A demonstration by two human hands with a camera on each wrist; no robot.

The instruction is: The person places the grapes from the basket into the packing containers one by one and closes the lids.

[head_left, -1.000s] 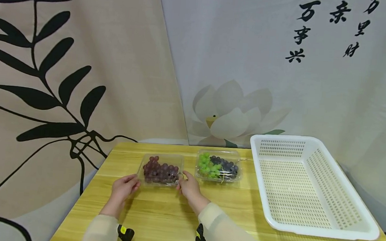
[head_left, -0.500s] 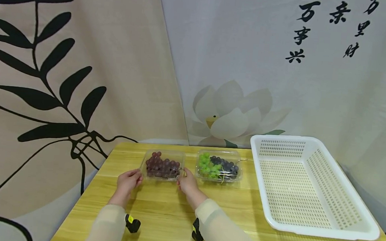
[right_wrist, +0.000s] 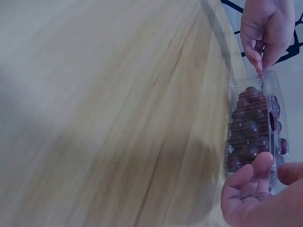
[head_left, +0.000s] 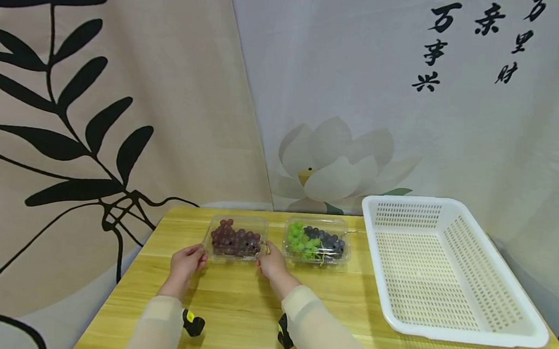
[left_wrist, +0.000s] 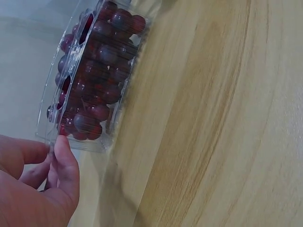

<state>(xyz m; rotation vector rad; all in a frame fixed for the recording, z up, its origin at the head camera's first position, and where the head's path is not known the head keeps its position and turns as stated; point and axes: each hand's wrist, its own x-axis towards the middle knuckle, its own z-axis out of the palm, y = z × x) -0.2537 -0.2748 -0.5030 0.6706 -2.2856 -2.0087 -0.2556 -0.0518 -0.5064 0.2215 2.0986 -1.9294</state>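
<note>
A clear plastic clamshell box (head_left: 256, 224) with dark red grapes (head_left: 236, 242) inside rests toward the back left of the wooden table. At its near left corner, my left hand (head_left: 185, 265) pinches the rim between thumb and fingers. The left wrist view shows that pinch on the plastic flange (left_wrist: 46, 135) close up. My right hand (head_left: 274, 266) holds the opposite end, its thumb and fingertips at the rim. In the right wrist view the fingers of the right hand (right_wrist: 258, 196) are curled against the box's side, with the grapes showing through.
Just right of it stands a second clear clamshell box (head_left: 316, 222) with green grapes (head_left: 299, 236) and black grapes (head_left: 330, 243). A large white perforated plastic basket (head_left: 464, 334) takes up the table's right side. A printed curtain (head_left: 193, 80) hangs behind the table (head_left: 234, 313).
Both hands and the box of red grapes shifted slightly back and to the right during the first half second. Since then they have stayed almost still.
</note>
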